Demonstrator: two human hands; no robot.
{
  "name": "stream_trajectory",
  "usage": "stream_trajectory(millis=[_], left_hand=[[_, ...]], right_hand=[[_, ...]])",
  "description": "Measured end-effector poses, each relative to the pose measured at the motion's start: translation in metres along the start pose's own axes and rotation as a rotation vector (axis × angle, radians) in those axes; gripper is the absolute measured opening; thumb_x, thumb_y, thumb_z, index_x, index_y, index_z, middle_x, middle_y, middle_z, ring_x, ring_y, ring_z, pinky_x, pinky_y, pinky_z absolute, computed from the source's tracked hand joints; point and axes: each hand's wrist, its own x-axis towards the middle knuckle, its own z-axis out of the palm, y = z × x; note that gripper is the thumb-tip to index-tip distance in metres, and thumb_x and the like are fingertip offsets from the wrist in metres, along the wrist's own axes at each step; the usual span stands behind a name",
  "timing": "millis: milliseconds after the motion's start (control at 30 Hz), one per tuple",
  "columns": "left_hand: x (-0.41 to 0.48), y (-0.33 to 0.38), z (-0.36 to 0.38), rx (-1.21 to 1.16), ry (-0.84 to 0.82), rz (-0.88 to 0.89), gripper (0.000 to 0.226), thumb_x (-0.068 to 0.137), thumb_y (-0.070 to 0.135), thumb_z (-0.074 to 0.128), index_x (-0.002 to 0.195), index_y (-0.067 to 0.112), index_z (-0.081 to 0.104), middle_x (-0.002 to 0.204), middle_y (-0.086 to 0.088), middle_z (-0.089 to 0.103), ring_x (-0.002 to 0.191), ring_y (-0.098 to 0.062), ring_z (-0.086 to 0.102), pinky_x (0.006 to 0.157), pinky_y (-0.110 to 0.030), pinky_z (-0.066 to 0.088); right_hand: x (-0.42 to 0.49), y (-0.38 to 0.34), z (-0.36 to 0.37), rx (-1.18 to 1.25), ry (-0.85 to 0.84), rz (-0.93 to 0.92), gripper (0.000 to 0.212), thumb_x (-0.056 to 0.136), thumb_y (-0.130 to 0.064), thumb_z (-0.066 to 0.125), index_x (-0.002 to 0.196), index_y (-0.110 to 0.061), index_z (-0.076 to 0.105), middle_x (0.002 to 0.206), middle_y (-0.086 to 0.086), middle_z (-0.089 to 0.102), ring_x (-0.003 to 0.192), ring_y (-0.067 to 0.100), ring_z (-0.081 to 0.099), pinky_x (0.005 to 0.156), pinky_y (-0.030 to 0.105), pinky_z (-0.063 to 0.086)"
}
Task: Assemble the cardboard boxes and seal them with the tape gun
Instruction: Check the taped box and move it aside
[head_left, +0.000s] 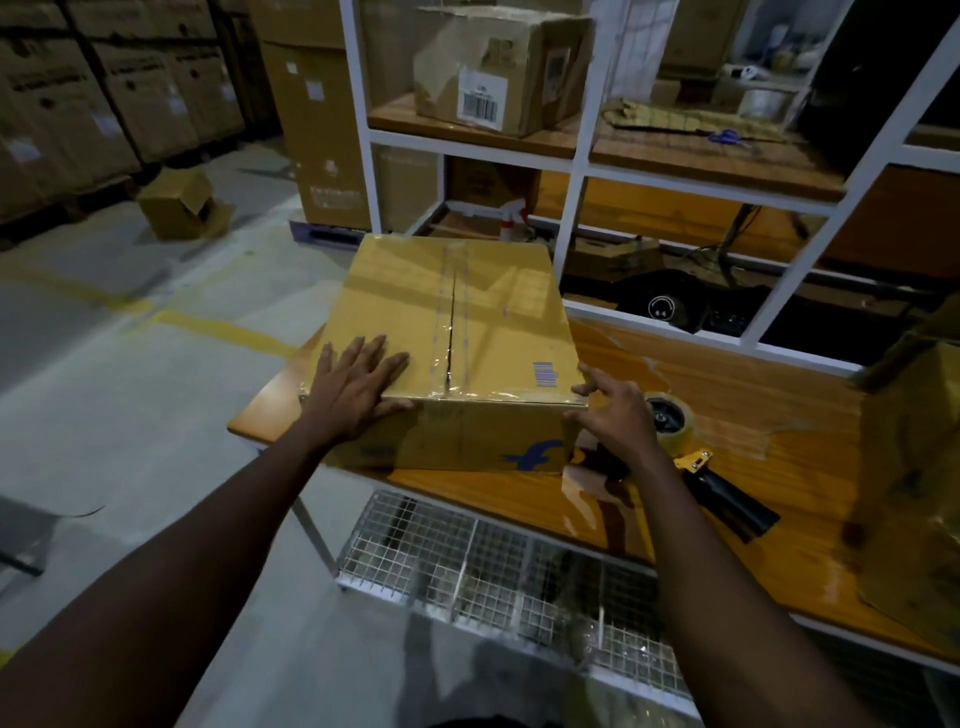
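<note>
1. Tape gun (691, 460): front end hidden behind right grip (613, 421) and forearm.
2. Box (467, 312): near-left top corner under left grip (353, 395); blue print on near face part-hidden, 5 o'clock.
3. Cardboard (914, 467) at 3 o'clock: cut by frame edge.
4. Counter (779, 467): right end out of frame.
5. Shelf-box label (482, 98), 12 o'clock: print too small to read.

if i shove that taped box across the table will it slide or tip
Likely slides rather than tips: the taped box is low and wide, flat on the glossy table. Probably stays stiff, its top seam being taped shut.
</note>
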Motion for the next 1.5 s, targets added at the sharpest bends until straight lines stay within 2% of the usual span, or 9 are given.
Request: stream_trajectory(millis=[200,333,433,567,700,767,1267,1400,1500], left_hand=[[-0.020,-0.072,0.022,-0.340,0.061,-0.104,0.087,0.084,0.081,0.033,0.145,0.021,0.044,0.154,-0.023,0.029,0.139,-0.042,0.033,0.110,-0.055,0.032],[-0.035,-0.070,0.034,-0.559,0.189,-0.089,0.043,0.097,0.028,0.059,0.137,0.012,0.055,0.154,-0.022,0.032,0.138,-0.039,0.038,0.107,-0.054,0.041],[-0.042,-0.047,0.040,-0.620,0.393,-0.111,0.037,0.094,0.004,0.061,0.131,0.010,0.060,0.153,-0.021,0.036,0.137,-0.038,0.040,0.106,-0.049,0.043],[-0.052,-0.018,0.046,-0.603,0.437,-0.222,0.048,0.090,0.014,0.067,0.136,0.015,0.054,0.156,-0.017,0.030,0.136,-0.044,0.032,0.104,-0.059,0.041],[-0.058,-0.012,0.055,-0.485,0.256,-0.215,0.100,0.064,0.041,0.087,0.148,0.028,0.034,0.159,-0.014,0.015,0.137,-0.051,0.021,0.101,-0.064,0.039],[-0.056,-0.011,0.058,-0.466,0.249,-0.218,0.109,0.059,0.043,0.089,0.148,0.030,0.028,0.159,-0.013,0.010,0.137,-0.052,0.019,0.098,-0.066,0.040],[-0.076,0.010,0.048,-0.489,0.357,-0.336,0.103,0.052,0.028,0.090,0.140,0.031,0.038,0.152,-0.011,0.022,0.132,-0.050,0.027,0.092,-0.064,0.042],[-0.102,0.023,0.033,-0.492,0.456,-0.291,0.101,0.049,0.025,0.092,0.137,0.027,0.044,0.148,-0.015,0.029,0.129,-0.048,0.033,0.098,-0.062,0.039],[-0.114,0.043,0.013,-0.495,0.533,-0.251,0.100,0.048,0.021,0.092,0.136,0.025,0.044,0.145,-0.019,0.031,0.126,-0.050,0.035,0.097,-0.061,0.040]], right_hand=[[-0.010,-0.008,0.016,0.027,0.125,0.100,0.037,0.074,-0.031,0.085,0.108,-0.028,0.070,0.129,-0.003,0.063,0.122,0.030,0.053,0.092,0.050,0.048],[-0.030,-0.022,0.032,-0.049,0.256,0.085,0.034,0.086,-0.018,0.073,0.119,-0.022,0.068,0.119,0.008,0.060,0.110,0.034,0.055,0.086,0.043,0.048],[-0.046,-0.046,0.054,-0.043,0.337,0.128,0.042,0.093,-0.008,0.063,0.134,-0.017,0.059,0.142,0.014,0.045,0.125,0.034,0.047,0.092,0.033,0.042],[-0.060,-0.061,0.089,-0.193,0.285,0.102,0.070,0.091,-0.029,0.069,0.152,-0.021,0.034,0.163,0.008,0.015,0.145,0.033,0.025,0.109,0.047,0.036],[-0.053,-0.070,0.100,-0.246,0.214,0.200,0.103,0.072,-0.047,0.084,0.154,-0.026,0.025,0.164,0.007,-0.001,0.146,0.038,0.013,0.108,0.052,0.034],[-0.046,-0.072,0.102,-0.267,0.210,0.223,0.106,0.066,-0.046,0.088,0.152,-0.031,0.026,0.163,0.003,-0.001,0.144,0.040,0.014,0.105,0.054,0.037],[-0.080,-0.084,0.090,-0.219,0.354,0.187,0.095,0.058,-0.035,0.093,0.140,-0.033,0.045,0.158,0.001,0.021,0.134,0.035,0.031,0.081,0.040,0.050],[-0.113,-0.089,0.063,-0.264,0.422,0.130,0.093,0.056,-0.036,0.094,0.138,-0.031,0.049,0.154,0.001,0.029,0.130,0.035,0.036,0.074,0.032,0.043],[-0.132,-0.090,0.035,-0.273,0.467,0.097,0.095,0.054,-0.036,0.094,0.137,-0.033,0.049,0.153,-0.001,0.031,0.131,0.036,0.037,0.072,0.036,0.049]])
